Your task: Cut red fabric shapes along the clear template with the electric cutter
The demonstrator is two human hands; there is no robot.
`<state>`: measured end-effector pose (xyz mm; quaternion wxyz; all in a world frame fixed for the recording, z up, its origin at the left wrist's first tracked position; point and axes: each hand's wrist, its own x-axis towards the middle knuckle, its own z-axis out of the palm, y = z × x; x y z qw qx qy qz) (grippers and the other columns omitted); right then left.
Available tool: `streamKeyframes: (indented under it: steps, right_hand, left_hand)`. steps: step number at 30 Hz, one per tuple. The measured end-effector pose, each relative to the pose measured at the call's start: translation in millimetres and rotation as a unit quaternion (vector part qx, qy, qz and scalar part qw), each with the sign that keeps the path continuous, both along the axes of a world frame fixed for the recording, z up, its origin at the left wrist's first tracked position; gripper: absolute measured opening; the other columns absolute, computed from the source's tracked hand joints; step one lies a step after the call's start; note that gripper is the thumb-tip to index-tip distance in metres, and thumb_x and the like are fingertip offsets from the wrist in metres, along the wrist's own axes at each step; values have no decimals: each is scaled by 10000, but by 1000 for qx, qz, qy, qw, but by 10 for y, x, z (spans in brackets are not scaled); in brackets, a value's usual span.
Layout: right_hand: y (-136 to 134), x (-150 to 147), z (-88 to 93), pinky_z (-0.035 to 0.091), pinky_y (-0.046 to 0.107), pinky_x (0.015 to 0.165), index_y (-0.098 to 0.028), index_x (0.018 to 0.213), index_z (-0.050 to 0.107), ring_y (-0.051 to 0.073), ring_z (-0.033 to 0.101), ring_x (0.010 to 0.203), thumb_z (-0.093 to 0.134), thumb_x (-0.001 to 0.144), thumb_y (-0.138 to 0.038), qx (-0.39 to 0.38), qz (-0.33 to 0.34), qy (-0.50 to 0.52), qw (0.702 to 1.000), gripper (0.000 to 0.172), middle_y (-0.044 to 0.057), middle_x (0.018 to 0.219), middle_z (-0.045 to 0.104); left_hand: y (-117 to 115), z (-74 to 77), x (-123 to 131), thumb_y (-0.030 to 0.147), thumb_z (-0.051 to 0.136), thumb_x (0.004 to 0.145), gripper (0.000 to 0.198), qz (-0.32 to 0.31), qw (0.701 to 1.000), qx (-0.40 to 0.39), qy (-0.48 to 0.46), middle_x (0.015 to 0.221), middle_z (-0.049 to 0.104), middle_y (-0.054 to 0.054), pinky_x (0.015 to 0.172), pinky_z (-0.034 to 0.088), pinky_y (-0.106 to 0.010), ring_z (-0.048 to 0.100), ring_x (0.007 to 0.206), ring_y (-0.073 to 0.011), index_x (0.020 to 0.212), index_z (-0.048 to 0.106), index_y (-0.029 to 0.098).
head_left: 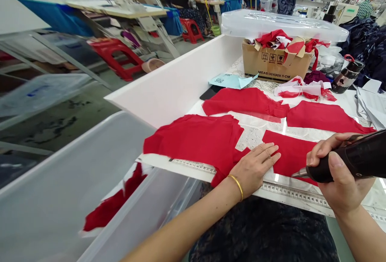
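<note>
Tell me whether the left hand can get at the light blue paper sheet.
Probably yes, with a stretch: the left hand lies palm down, gripping nothing visible, and only low, flat red fabric pieces seem to lie between it and the sheet.

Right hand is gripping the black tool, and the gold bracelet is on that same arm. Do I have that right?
Not quite: the head view shows the gold bracelet at the wrist of the left hand. The right hand is indeed gripping the black tool.
</note>
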<state>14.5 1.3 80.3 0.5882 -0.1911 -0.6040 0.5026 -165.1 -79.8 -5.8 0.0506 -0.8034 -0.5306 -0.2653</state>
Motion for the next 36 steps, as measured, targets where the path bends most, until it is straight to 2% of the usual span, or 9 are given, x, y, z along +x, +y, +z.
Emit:
streamKeyframes:
  steps: [5,11,22,31,36]
  right_hand:
    - [21,130,24,522,292,477,-240,1031,614,134,582,516,765,865,-326,-17,-20,32,999,240,-48,693,589]
    - [21,180,-1,547,297,498,-238,975,605,130,601,527,769,870,-297,-17,-40,19,999,204,-45,724,602]
    - [70,343,47,531,275,479,-229,1043,623,124,593,524,783,856,-287,-21,-36,51,998,254,-42,714,618]
    - [70,359,-1,546,291,516,-252,1082,573,130,603,537,735,901,-311,-10,-41,3,999,250,-57,712,611]
    - [68,355,-19,535,282,516,-254,1018,573,133,609,534,718,912,-294,-4,-50,-3,999,184,-61,679,611]
  left_hand:
    - [-4,3,1,-82,397,788,605,5,1000,7,1,1372,655,-181,1120,538,-495,561,1371,-287,1335,586,92]
    - [-8,-17,-20,-88,398,777,625,5,1000,0,0,1382,652,-168,1129,534,-493,566,1365,-284,1336,601,106]
    - [-20,-5,-29,-92,402,785,639,17,1000,11,6,1398,641,-157,1136,534,-468,545,1380,-274,1358,610,99]
    - [-16,7,-35,-98,391,787,618,20,999,26,18,1366,657,-145,1130,538,-424,563,1350,-262,1319,638,96]
    - [-17,-5,-50,-97,394,775,669,16,1000,21,15,1375,653,-144,1129,541,-447,559,1358,-271,1368,617,116]
